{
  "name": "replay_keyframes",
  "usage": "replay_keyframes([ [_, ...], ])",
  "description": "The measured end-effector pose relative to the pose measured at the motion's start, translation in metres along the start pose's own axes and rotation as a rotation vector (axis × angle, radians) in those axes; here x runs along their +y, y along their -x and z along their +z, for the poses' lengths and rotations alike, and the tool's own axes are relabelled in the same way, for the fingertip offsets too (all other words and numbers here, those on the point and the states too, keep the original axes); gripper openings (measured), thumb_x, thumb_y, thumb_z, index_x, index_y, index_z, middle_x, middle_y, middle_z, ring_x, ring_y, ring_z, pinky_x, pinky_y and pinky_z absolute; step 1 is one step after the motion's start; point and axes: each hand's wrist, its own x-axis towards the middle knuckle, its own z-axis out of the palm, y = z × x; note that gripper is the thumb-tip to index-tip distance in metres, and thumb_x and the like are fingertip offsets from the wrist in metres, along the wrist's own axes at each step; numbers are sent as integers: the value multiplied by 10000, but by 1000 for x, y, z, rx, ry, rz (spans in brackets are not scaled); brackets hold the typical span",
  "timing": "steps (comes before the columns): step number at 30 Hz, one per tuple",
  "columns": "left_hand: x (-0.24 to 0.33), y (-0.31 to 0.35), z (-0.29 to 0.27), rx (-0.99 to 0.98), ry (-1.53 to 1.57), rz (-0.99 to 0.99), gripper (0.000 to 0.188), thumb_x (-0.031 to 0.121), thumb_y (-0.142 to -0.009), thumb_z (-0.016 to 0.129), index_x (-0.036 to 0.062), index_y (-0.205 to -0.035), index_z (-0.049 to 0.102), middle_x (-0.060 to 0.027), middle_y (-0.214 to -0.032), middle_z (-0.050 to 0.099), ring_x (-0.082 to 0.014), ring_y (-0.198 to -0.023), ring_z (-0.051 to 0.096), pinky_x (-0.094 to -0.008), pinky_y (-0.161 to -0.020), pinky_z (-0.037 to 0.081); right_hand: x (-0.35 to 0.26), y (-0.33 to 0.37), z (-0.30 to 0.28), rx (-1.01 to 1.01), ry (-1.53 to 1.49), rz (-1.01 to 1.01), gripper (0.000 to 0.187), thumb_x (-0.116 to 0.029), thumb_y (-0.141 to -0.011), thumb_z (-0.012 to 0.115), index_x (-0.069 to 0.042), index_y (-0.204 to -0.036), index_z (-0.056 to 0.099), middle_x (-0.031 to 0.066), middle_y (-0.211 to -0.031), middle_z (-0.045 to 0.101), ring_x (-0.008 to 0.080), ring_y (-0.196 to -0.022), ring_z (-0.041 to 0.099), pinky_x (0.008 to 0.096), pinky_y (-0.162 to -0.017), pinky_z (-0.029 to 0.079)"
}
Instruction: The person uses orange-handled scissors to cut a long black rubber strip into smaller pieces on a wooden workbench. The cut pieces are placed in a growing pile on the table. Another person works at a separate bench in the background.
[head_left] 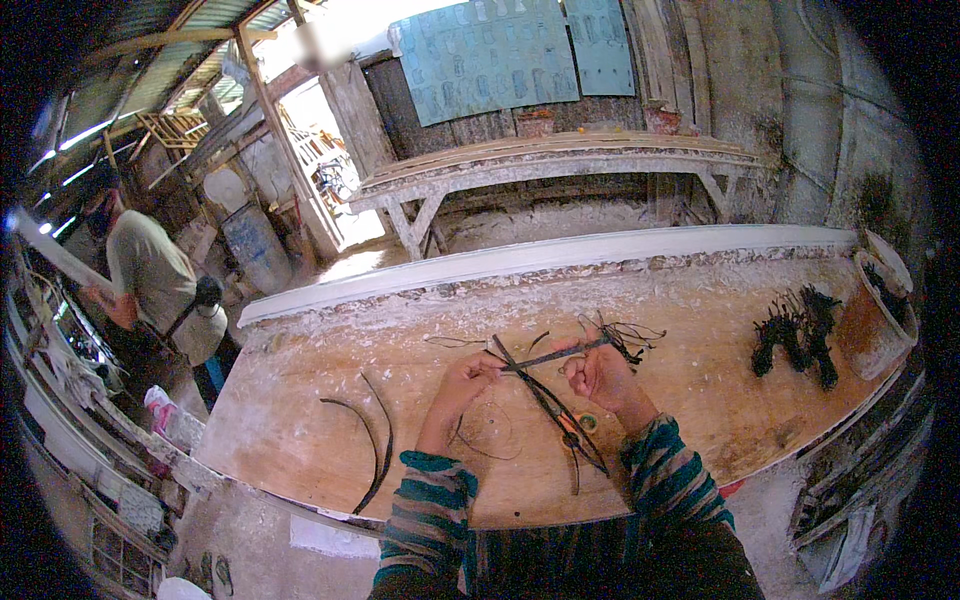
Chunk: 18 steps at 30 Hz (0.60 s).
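Observation:
Between my two hands a flat black strip [550, 356] is stretched above the wooden table [290, 420]. My left hand [467, 388] pinches its left end, near where other long black strips [540, 396] cross under it. Closed around the other end is my right hand [602, 382]. Beneath the hands lies a small tool with orange on it [568, 428], partly covered by the strips; its kind cannot be made out. Beside it rests a small yellowish ring-shaped roll [588, 424]. Thin wire [490, 452] loops by my left wrist. Dark wire-like pieces [632, 340] lie just past my right hand.
Curved black strips [384, 455] lie at the left. Black bundles [797, 335] and a dirty bucket [872, 325] stand at the right. A long white moulding [550, 262] runs along the far edge. Another person [160, 270] carries a long board at far left; a bench [560, 165] stands behind.

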Motion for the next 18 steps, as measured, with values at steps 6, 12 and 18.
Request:
replay_keyframes([
  [6, -15, -5, -15, 246, -171, -18, 147, 93, -814, 592, 47, -947, 637, -17, -855, 624, -104, -763, 540, -233, -689, 427, -7, -1, -11, -143, 139, 9, 177, -149, -813, 587, -44, -955, 582, 16, -787, 585, 109, -656, 544, 224, -543, 432],
  [12, -22, -4, -28, 481, -306, 165, 133, 104, -800, 607, 53, -911, 659, -47, -832, 624, -124, -752, 547, -247, -690, 430, -8, 2, 4, -53, 439, 15, 143, -129, -814, 600, -44, -928, 593, 11, -766, 608, 87, -620, 558, 204, -568, 459],
  [18, -16, -4, -34, 587, -577, 373, 130, 42, -761, 605, 51, -878, 661, -95, -819, 616, -208, -777, 586, -274, -705, 447, -3, 0, -10, -271, 846, 132, 126, -140, -809, 611, -39, -884, 609, 21, -753, 619, 89, -655, 577, 202, -600, 467],
])
